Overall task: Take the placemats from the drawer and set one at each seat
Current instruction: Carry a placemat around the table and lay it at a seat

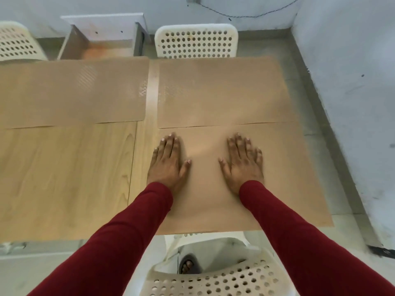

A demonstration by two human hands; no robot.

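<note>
Both hands — left hand (168,161), right hand (243,162) — press flat, fingers straight, gripping nothing, smoothing the near right placemat (213,199) (third laid); the near left seat needs one next.

You have three tan placemats lying flat on the wooden table, all thin, matte rectangles. The nearest placemat (288,178) covers the near right corner, its front edge at the table's edge. The far right placemat (222,92) lies just beyond it, their edges meeting along a thin seam. The far left placemat (70,92) sits beside that one, a narrow strip of bare wood between them. The open drawer (100,42) shows an orange-stained bottom.
</note>
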